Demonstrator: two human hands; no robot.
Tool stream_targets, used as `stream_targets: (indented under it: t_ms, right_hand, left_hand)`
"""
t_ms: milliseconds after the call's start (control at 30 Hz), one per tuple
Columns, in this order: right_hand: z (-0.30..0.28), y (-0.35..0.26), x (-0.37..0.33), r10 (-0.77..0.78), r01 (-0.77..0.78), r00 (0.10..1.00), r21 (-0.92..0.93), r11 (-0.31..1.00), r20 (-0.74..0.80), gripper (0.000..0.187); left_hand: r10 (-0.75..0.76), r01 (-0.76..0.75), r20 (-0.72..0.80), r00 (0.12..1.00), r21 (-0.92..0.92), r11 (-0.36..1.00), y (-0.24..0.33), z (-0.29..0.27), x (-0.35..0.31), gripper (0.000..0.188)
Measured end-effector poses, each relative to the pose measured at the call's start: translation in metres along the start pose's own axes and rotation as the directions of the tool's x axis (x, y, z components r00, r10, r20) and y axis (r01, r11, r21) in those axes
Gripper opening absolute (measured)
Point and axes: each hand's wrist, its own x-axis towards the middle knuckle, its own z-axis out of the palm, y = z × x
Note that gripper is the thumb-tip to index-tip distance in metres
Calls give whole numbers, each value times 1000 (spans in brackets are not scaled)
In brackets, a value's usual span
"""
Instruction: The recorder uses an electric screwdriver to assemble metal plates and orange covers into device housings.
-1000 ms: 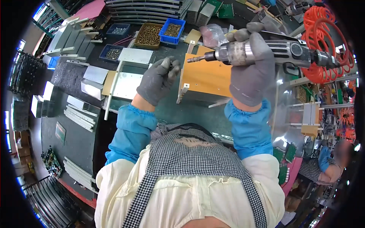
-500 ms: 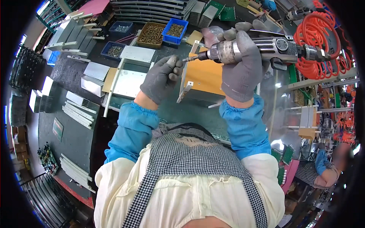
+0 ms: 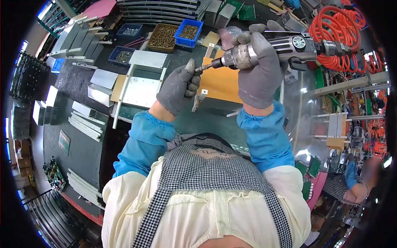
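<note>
Above the dark bench (image 3: 82, 153), two grey-gloved hands, both raised. Right hand (image 3: 258, 76) wrapped tight around one pneumatic screwdriver (image 3: 269, 49), held level, bit pointing left. Left hand (image 3: 180, 87) loosely curled, fingertips pinched at the bit tip (image 3: 202, 68); whether a screw sits between them, cannot tell, too small. Just below the bit, one small white bracket (image 3: 199, 99) standing upright on one orange board (image 3: 221, 82). Left of that, one flat metal panel (image 3: 138, 89) in a frame. Further back, four bins counted: one tan bin (image 3: 162, 37) of brass screws, one bright blue bin (image 3: 189, 32), two dark blue bins (image 3: 129, 31) (image 3: 123, 56). Far left, several grey metal plates (image 3: 78, 39) laid side by side, exact count unclear. Upper right, one coiled orange air hose (image 3: 331, 29) running to the tool's rear. Lower right edge, one other person's sleeve (image 3: 351, 173), blue.
</note>
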Motion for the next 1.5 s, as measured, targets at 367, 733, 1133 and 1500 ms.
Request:
stream_targets:
  t_ms: [367, 733, 1133, 1500]
  right_hand:
    - [-4, 1, -2, -59, 57, 998, -71, 996, -27, 39]
    - [-13, -17, -16, 223, -202, 975, -336, 920, 24, 37]
    - [-8, -13, -18, 229, -110, 951, -467, 877, 206, 31]
    - [-3, -8, -22, 227, -126, 952, -415, 901, 205, 40]
  left_hand:
    - [73, -62, -167, 983, 71, 996, -3, 14, 7, 36]
    - [43, -107, -209, 977, -306, 946, -7, -15, 12, 31]
    - [105, -97, 36, 994, -179, 979, -15, -9, 22, 29]
    - [117, -118, -42, 992, -9, 993, -13, 0, 17, 30]
